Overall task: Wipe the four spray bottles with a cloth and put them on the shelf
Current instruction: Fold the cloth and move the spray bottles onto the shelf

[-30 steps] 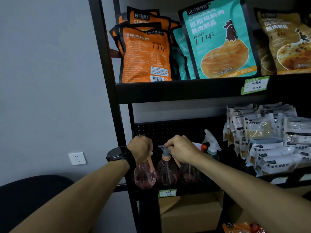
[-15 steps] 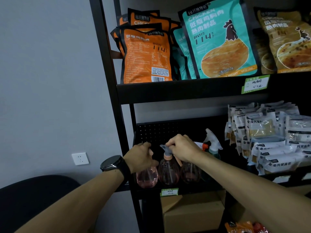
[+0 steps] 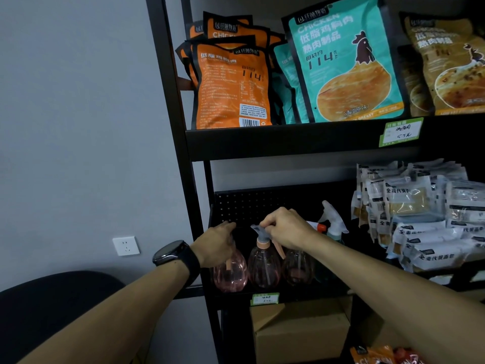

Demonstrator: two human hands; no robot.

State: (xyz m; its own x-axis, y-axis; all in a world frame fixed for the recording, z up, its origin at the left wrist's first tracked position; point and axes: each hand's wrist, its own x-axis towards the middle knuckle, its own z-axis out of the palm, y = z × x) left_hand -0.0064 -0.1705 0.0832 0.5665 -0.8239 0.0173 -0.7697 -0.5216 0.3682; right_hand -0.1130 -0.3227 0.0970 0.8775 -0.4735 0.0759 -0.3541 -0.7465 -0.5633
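Three pink see-through spray bottles stand side by side on the black lower shelf (image 3: 309,295). My left hand (image 3: 215,244) sits over the top of the left bottle (image 3: 231,275), its fingers curled round the hidden spray head. The thumb and fingers of my right hand (image 3: 286,228) pinch the grey-blue spray head of the middle bottle (image 3: 263,269). My right wrist partly covers the third pink bottle (image 3: 298,269). A teal bottle with a white trigger (image 3: 333,224) stands behind it to the right. No cloth is in view.
White snack packets (image 3: 420,219) are piled on the same shelf at the right. Orange, teal and brown food pouches (image 3: 231,85) fill the shelf above. A cardboard box (image 3: 301,332) sits below. The black upright post (image 3: 181,153) is at the left, and a dark chair (image 3: 52,306) is at the lower left.
My left hand has sunk a little lower over the left bottle's head. My right hand has stayed on the middle bottle's spray head.
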